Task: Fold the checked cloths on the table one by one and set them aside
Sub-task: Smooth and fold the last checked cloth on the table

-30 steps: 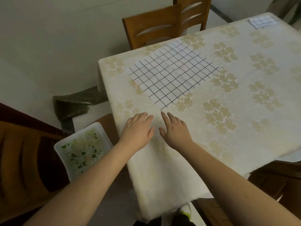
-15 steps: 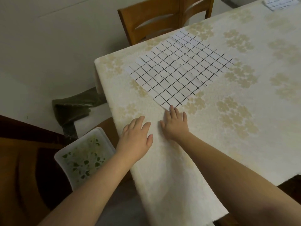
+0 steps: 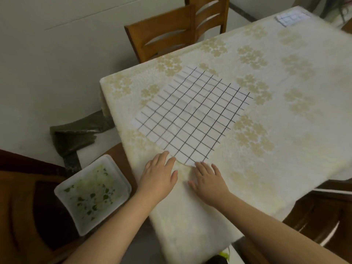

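Two hands flat, fingers spread, holding nothing: left hand (image 3: 159, 175) and right hand (image 3: 207, 180) rest at the checked cloth's (image 3: 192, 115) nearest corner, likely to lift it. Folded cloth (image 3: 291, 17) lies far beyond.

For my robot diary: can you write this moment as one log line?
step: reach near corner | checked cloth: flat, unfolded | left hand: open | right hand: open | folded: none
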